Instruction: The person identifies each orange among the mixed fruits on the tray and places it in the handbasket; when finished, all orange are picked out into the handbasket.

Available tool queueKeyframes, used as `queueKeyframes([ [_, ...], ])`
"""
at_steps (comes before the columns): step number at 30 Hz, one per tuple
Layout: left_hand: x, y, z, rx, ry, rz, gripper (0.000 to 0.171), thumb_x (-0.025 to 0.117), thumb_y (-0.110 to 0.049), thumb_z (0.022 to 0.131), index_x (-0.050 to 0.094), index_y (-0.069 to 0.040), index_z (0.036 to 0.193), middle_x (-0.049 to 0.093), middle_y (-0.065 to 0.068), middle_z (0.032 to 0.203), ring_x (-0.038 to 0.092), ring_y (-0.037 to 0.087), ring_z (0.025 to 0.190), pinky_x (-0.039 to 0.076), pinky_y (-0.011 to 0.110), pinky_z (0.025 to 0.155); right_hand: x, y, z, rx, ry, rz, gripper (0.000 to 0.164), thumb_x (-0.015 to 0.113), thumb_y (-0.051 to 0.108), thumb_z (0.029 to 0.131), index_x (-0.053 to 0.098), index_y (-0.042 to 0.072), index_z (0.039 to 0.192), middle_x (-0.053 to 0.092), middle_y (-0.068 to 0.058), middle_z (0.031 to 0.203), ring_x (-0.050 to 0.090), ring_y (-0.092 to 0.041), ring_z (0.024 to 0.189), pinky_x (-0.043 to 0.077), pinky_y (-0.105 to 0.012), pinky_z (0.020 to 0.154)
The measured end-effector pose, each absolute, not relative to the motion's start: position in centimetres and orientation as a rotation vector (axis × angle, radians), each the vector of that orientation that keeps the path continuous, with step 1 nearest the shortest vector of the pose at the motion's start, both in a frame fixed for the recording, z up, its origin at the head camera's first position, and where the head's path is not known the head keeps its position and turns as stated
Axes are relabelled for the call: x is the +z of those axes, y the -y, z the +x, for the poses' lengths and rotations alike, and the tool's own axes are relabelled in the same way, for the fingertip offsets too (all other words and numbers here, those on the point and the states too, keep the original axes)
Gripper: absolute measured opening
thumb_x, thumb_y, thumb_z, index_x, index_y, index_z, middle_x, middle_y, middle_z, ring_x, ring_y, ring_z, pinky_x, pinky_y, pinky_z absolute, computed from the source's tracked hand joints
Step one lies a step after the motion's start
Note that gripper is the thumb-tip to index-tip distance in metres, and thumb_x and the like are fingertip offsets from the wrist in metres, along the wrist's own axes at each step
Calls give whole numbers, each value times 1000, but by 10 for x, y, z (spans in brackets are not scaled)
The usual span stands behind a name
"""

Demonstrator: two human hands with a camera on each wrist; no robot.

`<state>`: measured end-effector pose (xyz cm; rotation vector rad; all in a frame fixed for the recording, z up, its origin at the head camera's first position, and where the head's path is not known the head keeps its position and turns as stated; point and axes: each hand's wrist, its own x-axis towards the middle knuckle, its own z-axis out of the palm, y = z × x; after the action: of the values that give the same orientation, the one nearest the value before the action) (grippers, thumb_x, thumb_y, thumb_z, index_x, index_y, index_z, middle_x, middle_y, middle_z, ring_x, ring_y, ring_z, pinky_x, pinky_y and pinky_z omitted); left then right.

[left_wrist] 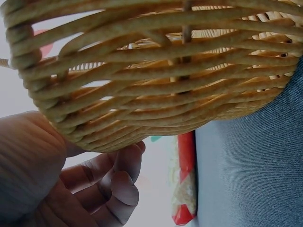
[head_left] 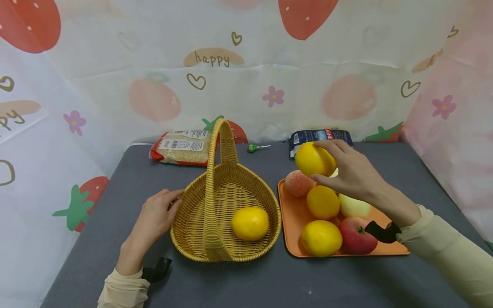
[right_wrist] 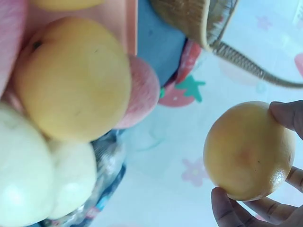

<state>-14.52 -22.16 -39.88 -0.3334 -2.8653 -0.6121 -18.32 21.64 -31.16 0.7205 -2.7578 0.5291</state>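
In the head view my right hand (head_left: 348, 169) holds a yellow lemon (head_left: 315, 159) above an orange tray (head_left: 390, 252), thumb and fingers on its sides. The same lemon (right_wrist: 248, 151) shows end-on in the right wrist view. My left hand (head_left: 155, 216) holds the left rim of a wicker basket (head_left: 188, 244) with a tall handle. From the left wrist, its curled fingers (left_wrist: 125, 163) lie right against the weave, and the thumb's tip is hidden. One lemon (head_left: 250, 223) lies inside the basket. The tray carries another lemon (head_left: 321, 238), an orange (head_left: 322, 202), a red apple (head_left: 359, 236) and a peach (head_left: 298, 183).
Pale green fruit (head_left: 354, 206) also lies on the tray, partly under my right hand. Behind the basket sits a red-edged bag of grains (head_left: 181, 147). A green lollipop (head_left: 252, 148) and a dark blue packet (head_left: 302, 139) lie along the back, before a printed cloth.
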Motion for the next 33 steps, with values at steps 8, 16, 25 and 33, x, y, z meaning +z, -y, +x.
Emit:
queueKeyframes([
  [8, -398, 221, -145, -615, 2859, -334, 27, 61, -8, 95, 68, 0, 119, 65, 12, 88, 52, 17, 69, 42, 29, 61, -312, -189, -185, 532, 2738, 876, 69, 79, 27, 82, 47, 11, 141, 52, -17, 135, 60, -30, 97, 54, -46, 79],
  [16, -398, 221, -144, -617, 2869, -325, 27, 61, -8, 95, 68, 0, 120, 66, 12, 89, 54, 18, 71, 44, 31, 62, -318, -167, -187, 543, 2741, 962, 70, 76, 33, 83, 45, 13, 143, 51, -15, 138, 62, -30, 101, 53, -46, 83],
  [25, -398, 222, -145, -619, 2884, -306, 27, 62, -8, 95, 68, 0, 120, 65, 12, 90, 53, 18, 71, 44, 31, 63, -327, -145, -185, 495, 2725, 1072, 68, 76, 33, 83, 48, 13, 141, 54, -12, 136, 62, -28, 105, 54, -42, 84],
  [33, -398, 222, -145, -626, 2893, -304, 28, 61, -8, 95, 67, 0, 121, 66, 13, 91, 53, 18, 71, 45, 31, 63, -335, -129, -182, 422, 2749, 1112, 66, 75, 34, 84, 47, 18, 142, 52, -10, 139, 59, -28, 112, 54, -42, 82],
])
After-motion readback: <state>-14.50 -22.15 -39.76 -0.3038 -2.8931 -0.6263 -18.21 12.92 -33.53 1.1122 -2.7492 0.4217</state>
